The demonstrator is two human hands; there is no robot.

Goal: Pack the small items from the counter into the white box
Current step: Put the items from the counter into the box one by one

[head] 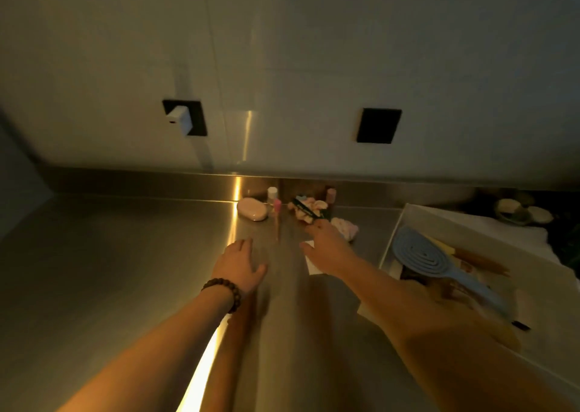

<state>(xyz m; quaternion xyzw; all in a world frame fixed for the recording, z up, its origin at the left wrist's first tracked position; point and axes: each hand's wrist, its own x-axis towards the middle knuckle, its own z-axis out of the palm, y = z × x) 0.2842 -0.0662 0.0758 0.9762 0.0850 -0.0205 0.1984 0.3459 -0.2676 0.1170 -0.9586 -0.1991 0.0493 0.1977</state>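
Steel counter: dark tube lies just beyond the right hand, whose fingers reach outstretched.

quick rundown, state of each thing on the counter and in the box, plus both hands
white box: open, on the counter at right
blue hairbrush: lying in the box
pink oval case: closed, on the counter by the back wall
scrunchie: on the counter, not yet packed
dark slim item: lying across the pile at the back
left hand: open, flat, holds nothing
right hand: open, reaching toward the pile
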